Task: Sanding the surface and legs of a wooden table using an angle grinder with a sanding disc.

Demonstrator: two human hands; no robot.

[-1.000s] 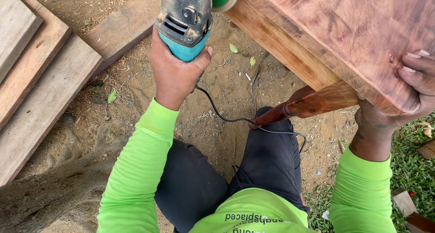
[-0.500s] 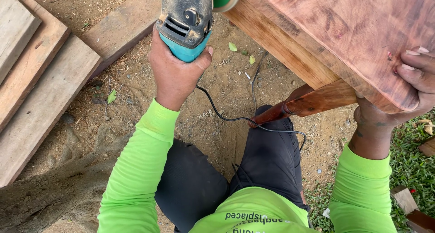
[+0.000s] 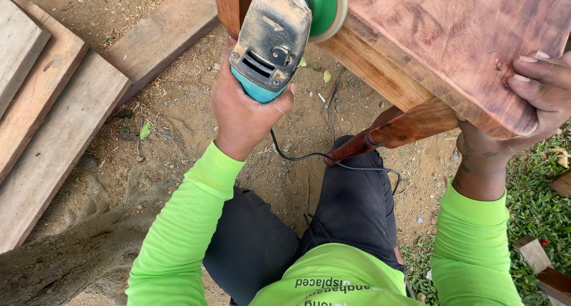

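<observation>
My left hand (image 3: pixel 244 113) grips the rear of a dusty teal angle grinder (image 3: pixel 270 41). Its green sanding disc (image 3: pixel 326 8) rests against the side edge of a reddish wooden table (image 3: pixel 452 50) at the top of the view. My right hand (image 3: pixel 538 98) clasps the near right corner of the tabletop, fingers laid on the top face. A turned wooden leg (image 3: pixel 392 133) slants down from under the table toward my knee. The grinder's black cord (image 3: pixel 333 160) trails across my dark trousers.
Several rough planks (image 3: pixel 53 115) lie stacked on the sandy ground at the left, one more plank (image 3: pixel 160 35) beside the grinder. Grass (image 3: pixel 535 205) and wood offcuts (image 3: pixel 538 258) sit at the right. A low root or log (image 3: pixel 65 264) lies at bottom left.
The grinder has shifted slightly along the table edge, with my left hand following it. My right hand keeps its hold on the corner.
</observation>
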